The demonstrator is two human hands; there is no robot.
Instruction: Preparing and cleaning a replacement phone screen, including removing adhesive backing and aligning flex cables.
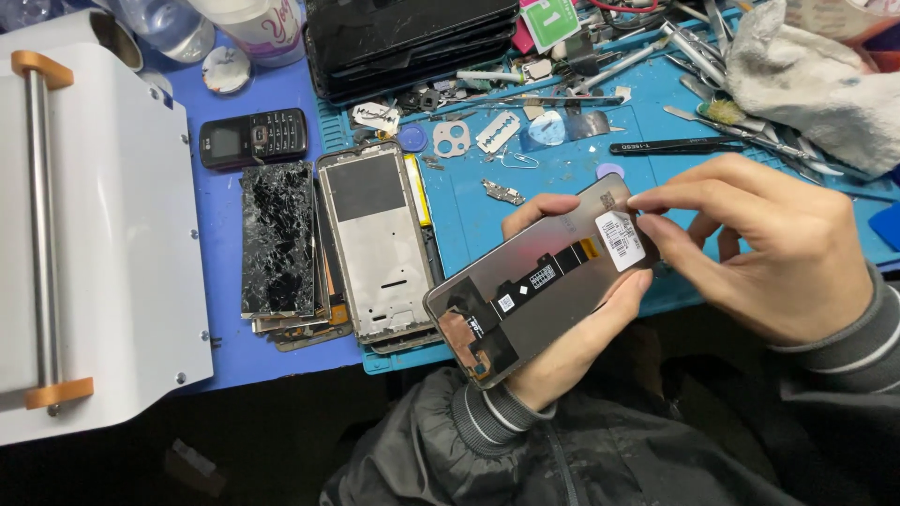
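Note:
My left hand (562,351) holds a phone display panel (525,290) from underneath, its grey back side up, with a black flex cable and a white sticker (620,240) on it. My right hand (759,248) pinches at the upper right corner of the panel, thumb and forefinger right by the white sticker. The panel hovers over the front edge of the blue work mat (469,215).
A bare phone frame (378,244) and a shattered screen (277,239) lie on a stack of parts to the left. A small black keypad phone (253,138), a white machine (94,234), black tweezers (675,145), a razor blade (498,131), scattered tools and a white cloth (816,75) surround them.

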